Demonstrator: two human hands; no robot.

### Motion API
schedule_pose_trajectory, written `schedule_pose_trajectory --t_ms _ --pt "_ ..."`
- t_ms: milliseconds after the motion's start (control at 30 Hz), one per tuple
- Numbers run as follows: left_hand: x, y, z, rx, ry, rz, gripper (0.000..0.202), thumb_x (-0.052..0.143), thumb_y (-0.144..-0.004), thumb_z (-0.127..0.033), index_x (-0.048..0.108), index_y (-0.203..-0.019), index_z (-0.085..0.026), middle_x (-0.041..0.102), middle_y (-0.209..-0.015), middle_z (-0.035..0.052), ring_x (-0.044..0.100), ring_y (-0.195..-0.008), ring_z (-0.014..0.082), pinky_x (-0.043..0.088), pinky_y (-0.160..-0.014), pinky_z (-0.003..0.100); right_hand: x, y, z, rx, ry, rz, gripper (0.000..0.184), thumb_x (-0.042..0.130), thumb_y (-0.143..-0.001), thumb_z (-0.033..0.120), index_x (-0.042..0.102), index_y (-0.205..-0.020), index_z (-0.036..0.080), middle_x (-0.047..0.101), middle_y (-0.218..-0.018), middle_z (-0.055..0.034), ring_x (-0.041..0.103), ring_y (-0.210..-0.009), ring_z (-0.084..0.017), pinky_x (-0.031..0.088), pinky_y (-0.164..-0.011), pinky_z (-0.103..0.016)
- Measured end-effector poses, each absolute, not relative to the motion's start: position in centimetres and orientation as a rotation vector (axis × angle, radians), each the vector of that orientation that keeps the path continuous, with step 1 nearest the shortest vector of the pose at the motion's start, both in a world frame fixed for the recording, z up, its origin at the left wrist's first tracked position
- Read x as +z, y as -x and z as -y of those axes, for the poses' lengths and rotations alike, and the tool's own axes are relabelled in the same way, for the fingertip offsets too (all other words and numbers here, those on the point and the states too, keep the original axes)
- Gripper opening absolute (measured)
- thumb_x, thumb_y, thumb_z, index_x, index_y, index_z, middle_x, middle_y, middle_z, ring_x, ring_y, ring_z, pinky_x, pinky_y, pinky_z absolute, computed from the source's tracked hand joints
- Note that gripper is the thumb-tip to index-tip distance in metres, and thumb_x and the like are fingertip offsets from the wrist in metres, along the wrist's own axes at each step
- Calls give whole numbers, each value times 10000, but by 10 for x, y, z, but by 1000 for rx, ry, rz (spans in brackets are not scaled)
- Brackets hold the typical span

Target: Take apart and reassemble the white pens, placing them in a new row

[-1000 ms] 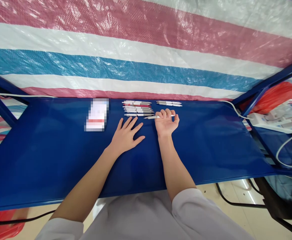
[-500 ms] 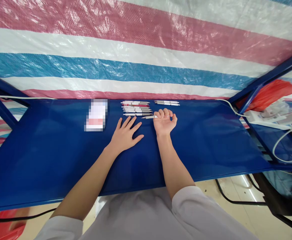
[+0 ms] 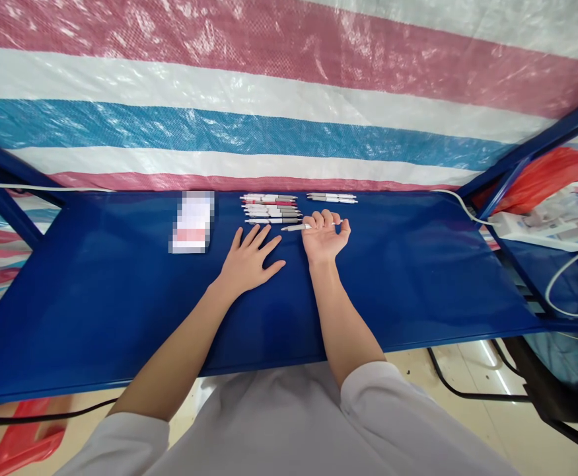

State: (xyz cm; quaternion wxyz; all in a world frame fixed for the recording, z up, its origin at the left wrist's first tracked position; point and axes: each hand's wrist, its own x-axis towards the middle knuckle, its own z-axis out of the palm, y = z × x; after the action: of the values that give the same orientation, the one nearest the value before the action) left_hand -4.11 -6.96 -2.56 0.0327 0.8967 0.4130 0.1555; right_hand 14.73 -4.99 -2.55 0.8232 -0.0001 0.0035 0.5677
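**Right hand [image 3: 325, 237] curls around a pen [image 3: 293, 228]; left hand [image 3: 250, 259] lies spread**

In the head view, the right hand is turned palm up over the blue table [image 3: 407, 277], its fingers bent around the white pen. The pen's tapered end sticks out leftward, just on the near side of a stack of pens [image 3: 271, 213]; whether that end touches the table, I cannot tell. The left hand is palm down with fingers fanned apart, holding nothing, its fingertips near the same stack. A smaller group of white pens [image 3: 331, 198] lies beyond the right hand. Left of the stack is a pixelated white oblong [image 3: 193, 221]. Behind the table hangs a striped sheet [image 3: 249, 125].
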Motion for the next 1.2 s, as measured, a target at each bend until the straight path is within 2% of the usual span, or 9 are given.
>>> schedule_pose_trajectory --t_ms 233,567,867,1200 --pt "-27 40 69 475 -2757 -1274 542 504 -923 -515 546 -1394 -250 426 -1522 113 358 -1418 353 186 -1173 605 -27 -149 55 1181 68 -3 255 377 -881 368 326 -667 238 273 -584 64 280 -505 -120 321 -494 -297" --pt "-26 40 69 431 -2771 -1300 560 488 -930 -525 534 -1404 -231 423 -1524 121 355 -1422 341 177 -1180 586 -30 -148 54 1167 148 36 234 375 -865 308 317 -650 239 259 -588 59 260 -512 -130 304 -501 -301" --pt "-24 40 69 436 -2765 -1298 553 496 -928 -518 536 -1403 -237 424 -1522 120 360 -1418 348 180 -1179 591 -28 -147 55 1189 92 18 267 369 -903 343 346 -659 236 273 -598 61 273 -514 -124 319 -499 -290" --pt "-26 41 69 449 -2796 -1296 538 502 -929 -514 550 -1391 -242 430 -1520 114 367 -1414 344 188 -1181 582 -26 -149 50 1083 279 159 323 285 -916 353 306 -616 235 169 -627 58 211 -526 -140 306 -500 -295"
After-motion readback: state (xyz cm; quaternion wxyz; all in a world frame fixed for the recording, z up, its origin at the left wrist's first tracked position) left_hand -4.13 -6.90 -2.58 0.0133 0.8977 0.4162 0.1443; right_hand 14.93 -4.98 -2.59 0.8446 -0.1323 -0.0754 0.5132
